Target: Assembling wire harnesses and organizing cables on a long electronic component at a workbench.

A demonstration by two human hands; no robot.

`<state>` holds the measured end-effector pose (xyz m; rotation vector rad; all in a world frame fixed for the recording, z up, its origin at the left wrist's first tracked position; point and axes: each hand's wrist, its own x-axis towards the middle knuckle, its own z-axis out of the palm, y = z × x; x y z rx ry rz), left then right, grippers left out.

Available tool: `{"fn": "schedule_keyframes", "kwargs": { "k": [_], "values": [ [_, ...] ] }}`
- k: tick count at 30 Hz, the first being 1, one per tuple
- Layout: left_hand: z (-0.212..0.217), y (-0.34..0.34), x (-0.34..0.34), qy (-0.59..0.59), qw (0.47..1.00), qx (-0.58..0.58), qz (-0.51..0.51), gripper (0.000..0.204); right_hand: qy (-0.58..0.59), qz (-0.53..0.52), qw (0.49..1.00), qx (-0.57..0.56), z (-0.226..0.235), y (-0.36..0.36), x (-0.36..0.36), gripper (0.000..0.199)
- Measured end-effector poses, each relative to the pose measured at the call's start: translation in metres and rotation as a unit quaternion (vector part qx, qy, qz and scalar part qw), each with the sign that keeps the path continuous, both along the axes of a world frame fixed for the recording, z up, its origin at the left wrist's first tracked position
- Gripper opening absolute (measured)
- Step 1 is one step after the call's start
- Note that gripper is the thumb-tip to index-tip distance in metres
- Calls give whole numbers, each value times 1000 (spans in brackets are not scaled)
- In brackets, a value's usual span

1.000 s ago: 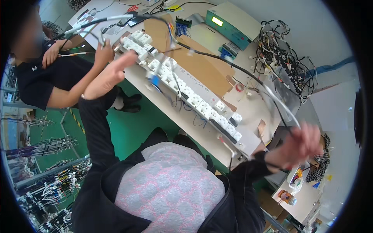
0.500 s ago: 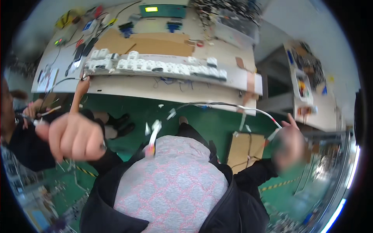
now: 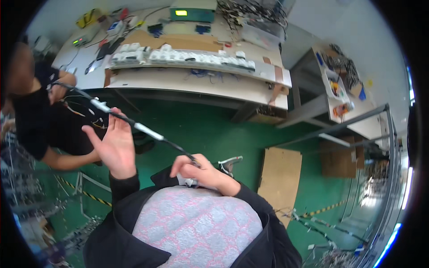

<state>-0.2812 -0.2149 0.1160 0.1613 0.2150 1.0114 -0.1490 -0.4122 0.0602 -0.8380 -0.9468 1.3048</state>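
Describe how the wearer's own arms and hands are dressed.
The left hand and right hand are both bare, without gloves. Long, plain black sleeves cover the arms, ending near the wrists. They belong to an open black jacket over a grey, pink-patterned top.

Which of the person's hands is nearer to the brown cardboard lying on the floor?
Right. The right hand, on the black cable, is left of the brown cardboard; the open left hand is farther left.
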Motion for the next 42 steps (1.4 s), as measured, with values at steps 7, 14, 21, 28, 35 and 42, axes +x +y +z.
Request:
{"fn": "schedule_keyframes", "kwargs": {
  "k": [7, 14, 21, 28, 35, 42],
  "values": [
    [-98, 7, -46, -47, 989, -140, 29, 112, -27, 11, 996, -86, 24, -134, 47, 40],
    [-191, 63, 26, -109, 981, -16, -159, 68, -135, -76, 979, -129, 58, -351, 89, 46],
    [151, -284, 253, -154, 868, 377, -285, 48, -51, -118, 982, 136, 41, -530, 69, 51],
    [242, -561, 327, -165, 635, 547, -520, 39, 1, -360, 910, 206, -93, -563, 29, 76],
    [-140, -474, 403, 262, 638, 661, -296, 54, -137, -544, 826, 50, 31, -579, 6, 73],
    [-257, -226, 505, 446, 572, 664, 184, 34, 670, -319, 667, -60, 217, -518, 15, 19]
  ]
}}
